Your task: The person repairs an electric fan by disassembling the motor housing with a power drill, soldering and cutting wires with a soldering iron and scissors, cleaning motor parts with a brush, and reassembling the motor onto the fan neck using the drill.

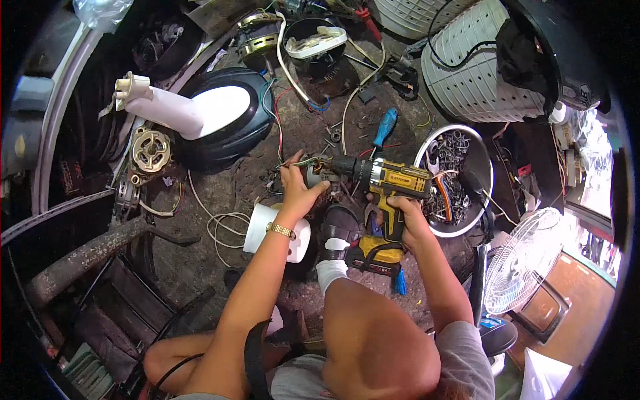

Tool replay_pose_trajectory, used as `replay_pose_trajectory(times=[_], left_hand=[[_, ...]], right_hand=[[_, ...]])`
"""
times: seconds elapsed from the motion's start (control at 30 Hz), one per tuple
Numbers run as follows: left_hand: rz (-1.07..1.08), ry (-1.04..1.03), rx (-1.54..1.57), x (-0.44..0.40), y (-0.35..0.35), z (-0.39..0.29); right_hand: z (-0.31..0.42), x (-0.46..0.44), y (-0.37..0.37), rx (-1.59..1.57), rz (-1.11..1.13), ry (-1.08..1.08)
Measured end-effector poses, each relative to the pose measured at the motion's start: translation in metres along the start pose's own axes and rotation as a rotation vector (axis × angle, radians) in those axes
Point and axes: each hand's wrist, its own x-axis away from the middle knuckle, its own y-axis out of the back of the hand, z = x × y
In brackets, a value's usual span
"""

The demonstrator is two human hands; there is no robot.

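Observation:
My right hand (405, 212) is wrapped around the grip of a yellow and black cordless drill (400, 179), its battery end low near my shoe. The drill's chuck points left, to the part in my left hand (300, 190). That hand is closed around what looks like a small electric motor (313, 176) with thin coloured wires; fingers partly cover it. Whether the drill bit touches the motor, I cannot tell. Just below the left hand lies a white plastic housing (255, 230). A blue-handled screwdriver (385, 127) rests on the floor beyond the drill.
Right of the drill stands a metal bowl (492, 167) with loose screws and orange-handled pliers (443, 200). A dark fan base with a white stem (167, 117) lies at left. Perforated white baskets (467, 73) stand behind; a white fan grille (523, 260) leans at right. Cords (220, 230) cross the floor.

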Motion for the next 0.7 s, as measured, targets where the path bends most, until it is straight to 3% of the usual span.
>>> replay_pose_trajectory(times=[0.7], left_hand=[[-0.012,-0.007,-0.035,-0.001,-0.003,0.000]], right_hand=[[0.002,0.003,-0.006,0.135,-0.055,-0.006]])
